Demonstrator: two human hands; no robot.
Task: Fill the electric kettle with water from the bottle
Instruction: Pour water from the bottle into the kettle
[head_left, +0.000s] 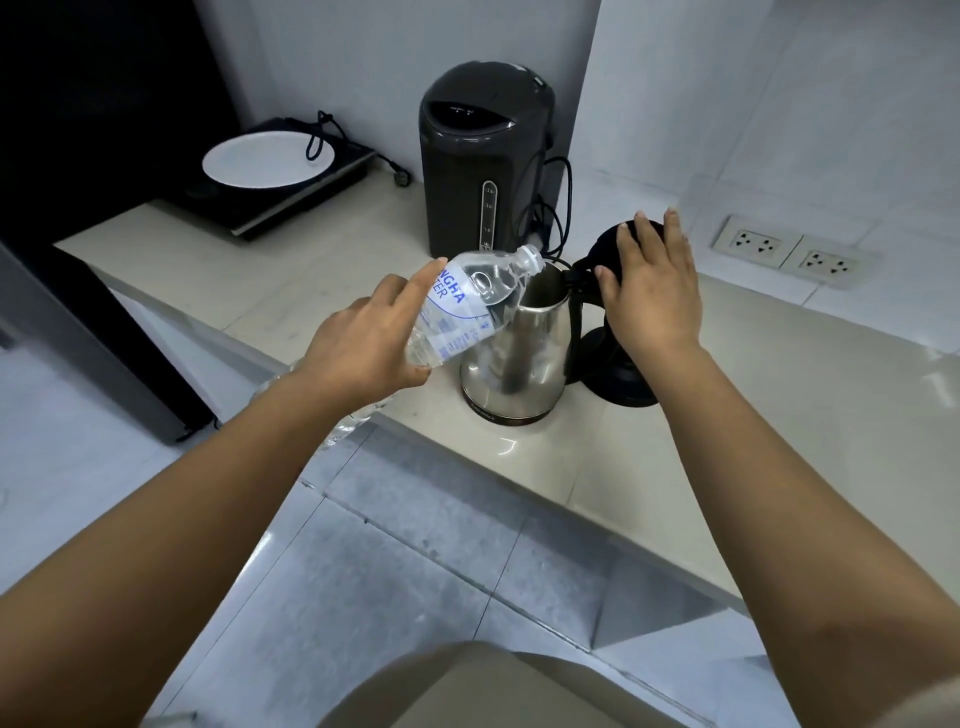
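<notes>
A steel electric kettle (519, 353) stands on the beige counter (779, 395) with its black lid (613, 249) swung open to the right. My left hand (363, 343) grips a clear plastic water bottle (467, 306), uncapped and tilted, its mouth over the kettle's open top. My right hand (649, 291) rests with straight fingers on the raised lid, holding it back. The kettle's handle and part of its black base (618, 384) lie behind my right wrist.
A tall dark hot-water dispenser (478, 156) with its cord stands behind the kettle. At the back left a white plate (265, 161) lies on a black cooktop (291, 197). Wall sockets (789, 249) sit to the right. Another clear bottle (353, 421) shows under my left wrist.
</notes>
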